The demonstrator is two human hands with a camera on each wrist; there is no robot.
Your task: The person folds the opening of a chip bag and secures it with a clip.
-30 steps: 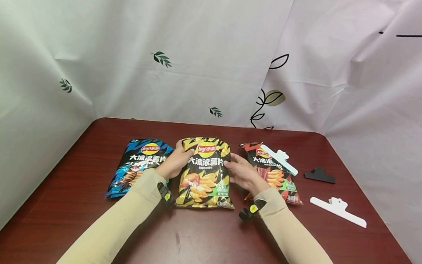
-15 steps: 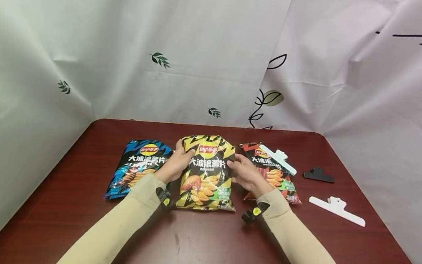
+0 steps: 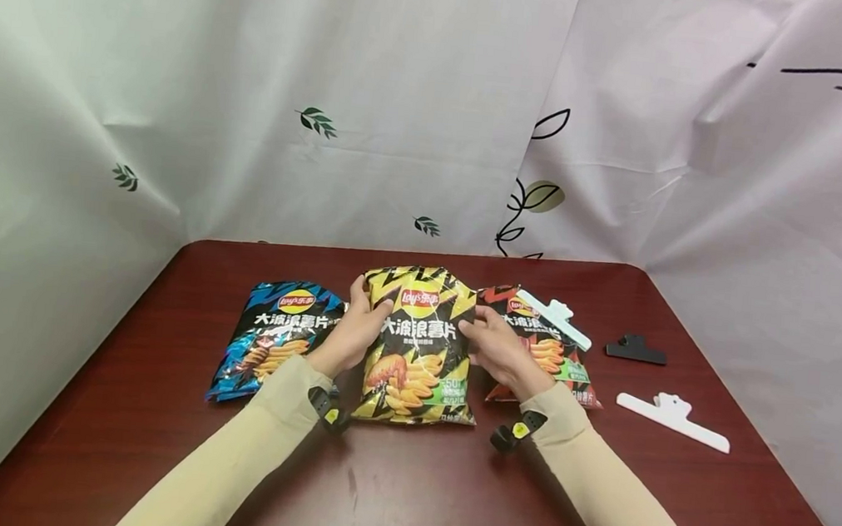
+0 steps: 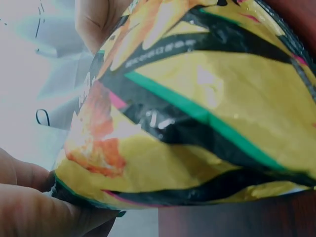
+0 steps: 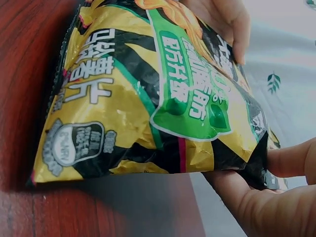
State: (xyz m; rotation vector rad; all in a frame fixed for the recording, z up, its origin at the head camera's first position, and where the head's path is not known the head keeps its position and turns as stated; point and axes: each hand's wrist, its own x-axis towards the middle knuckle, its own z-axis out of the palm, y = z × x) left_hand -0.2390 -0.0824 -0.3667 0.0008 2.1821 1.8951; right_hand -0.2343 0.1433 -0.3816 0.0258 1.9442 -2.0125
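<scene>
Yellow chip bag [image 3: 419, 346] at frame centre, held between both hands: left hand [image 3: 355, 331] grips its left edge, right hand [image 3: 498, 349] its right edge, fingers curled onto the front on both sides. Change over the last second: bag top has come up and sits higher in frame, bottom edge looks still down on the surface [image 3: 401, 495]; bag also shifted slightly right and both hands crept up toward the top. So it's being stood up or lifted by the upper half, not just pressed flat. Wrist views agree: left fingers [image 4: 29, 202] pinch one edge, right fingers [image 5: 256, 197] the other, and there's shadow under the bag. Blue bag [image 3: 272, 338] flat to the left, red bag [image 3: 544, 349] to the right with a white clip [image 3: 555, 318] on its top. Loose black clip [image 3: 635, 349] and second white clip [image 3: 674, 420] at right, untouched.
</scene>
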